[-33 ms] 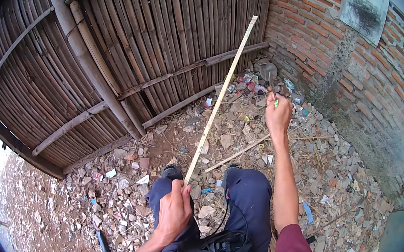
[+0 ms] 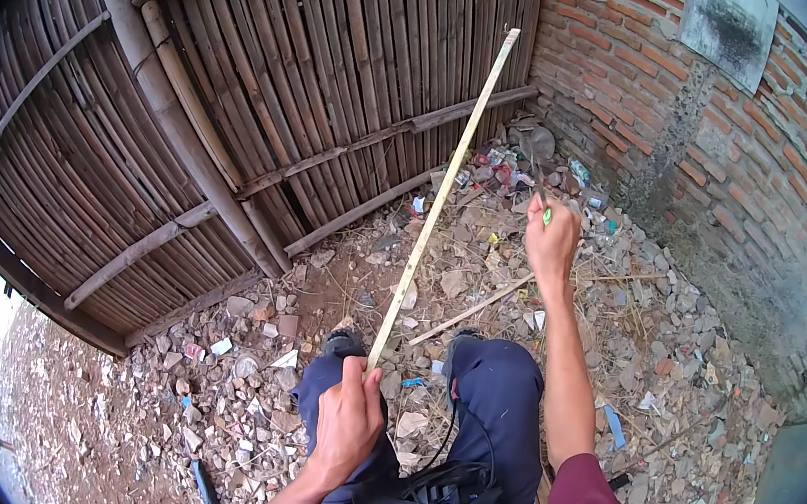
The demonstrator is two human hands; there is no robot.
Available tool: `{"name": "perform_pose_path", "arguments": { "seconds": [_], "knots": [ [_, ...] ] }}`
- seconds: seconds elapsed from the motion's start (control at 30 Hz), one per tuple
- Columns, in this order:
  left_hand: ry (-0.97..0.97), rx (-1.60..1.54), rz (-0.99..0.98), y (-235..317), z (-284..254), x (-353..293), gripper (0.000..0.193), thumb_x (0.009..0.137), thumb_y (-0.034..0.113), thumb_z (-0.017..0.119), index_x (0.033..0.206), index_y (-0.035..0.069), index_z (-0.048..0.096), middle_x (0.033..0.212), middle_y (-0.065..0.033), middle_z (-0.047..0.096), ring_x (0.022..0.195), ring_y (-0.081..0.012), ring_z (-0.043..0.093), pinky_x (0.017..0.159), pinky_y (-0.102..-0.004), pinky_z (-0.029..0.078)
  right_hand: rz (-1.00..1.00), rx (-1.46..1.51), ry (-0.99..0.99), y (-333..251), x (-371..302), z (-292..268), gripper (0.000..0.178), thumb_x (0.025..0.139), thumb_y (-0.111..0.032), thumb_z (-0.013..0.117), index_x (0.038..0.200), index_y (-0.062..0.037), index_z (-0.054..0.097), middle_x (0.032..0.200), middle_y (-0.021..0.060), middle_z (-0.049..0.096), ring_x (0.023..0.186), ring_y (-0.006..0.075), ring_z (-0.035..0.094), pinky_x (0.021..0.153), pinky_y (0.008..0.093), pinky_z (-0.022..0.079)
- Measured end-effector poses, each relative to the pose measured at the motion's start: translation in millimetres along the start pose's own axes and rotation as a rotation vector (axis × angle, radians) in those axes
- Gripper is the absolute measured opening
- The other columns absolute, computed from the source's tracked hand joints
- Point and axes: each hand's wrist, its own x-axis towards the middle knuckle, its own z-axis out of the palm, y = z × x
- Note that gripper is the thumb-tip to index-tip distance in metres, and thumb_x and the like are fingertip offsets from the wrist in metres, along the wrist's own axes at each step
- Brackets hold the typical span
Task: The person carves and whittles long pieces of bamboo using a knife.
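Between my knees, my left hand (image 2: 349,415) is closed round the near end of a long, pale bamboo strip (image 2: 443,196). The strip slants up and away, its far end in front of the slatted fence. Farther forward on the right, my right hand (image 2: 552,245) grips a slim knife (image 2: 541,184) with a bit of green showing at the handle. Its thin, dark blade points away from me and is hard to make out against the rubble. A gap separates the knife from the strip.
A bamboo-slat fence (image 2: 345,74) stands on the left and meets a brick wall (image 2: 637,69) at the far corner. Stones and litter (image 2: 616,328) cover the ground. Another thin stick (image 2: 477,311) lies ahead of my knees. A dark blue object (image 2: 205,485) lies at lower left.
The far end of the bamboo strip has shifted slightly right. My right hand has moved a little left with the knife. My left hand stays in place.
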Motion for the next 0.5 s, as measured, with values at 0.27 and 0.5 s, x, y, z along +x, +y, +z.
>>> {"name": "perform_pose_path", "arguments": {
  "seconds": [0.27, 0.5],
  "knots": [
    [-0.161, -0.135, 0.006, 21.5, 2.0, 8.3, 0.020, 0.117, 0.018, 0.046, 0.106, 0.001, 0.049, 0.065, -0.0265, 0.055, 0.064, -0.0525, 0.059, 0.057, -0.0560, 0.041, -0.300, 0.099, -0.063, -80.8, -72.8, 5.0, 0.012, 0.085, -0.002, 0.068, 0.088, -0.0060, 0.078, 0.071, 0.0132, 0.073, 0.063, 0.0320, 0.072, 0.058, 0.0450, 0.053],
    [-0.184, -0.199, -0.101, 27.3, 2.3, 10.6, 0.032, 0.120, 0.025, 0.040, 0.104, -0.001, 0.052, 0.071, -0.0241, 0.053, 0.068, -0.0504, 0.055, 0.064, -0.0512, 0.043, -0.348, 0.023, -0.158, -85.0, -81.8, 9.9, 0.012, 0.081, -0.005, 0.075, 0.088, -0.0134, 0.071, 0.084, 0.0105, 0.078, 0.067, 0.0345, 0.074, 0.058, 0.0464, 0.057]
  ]
}}
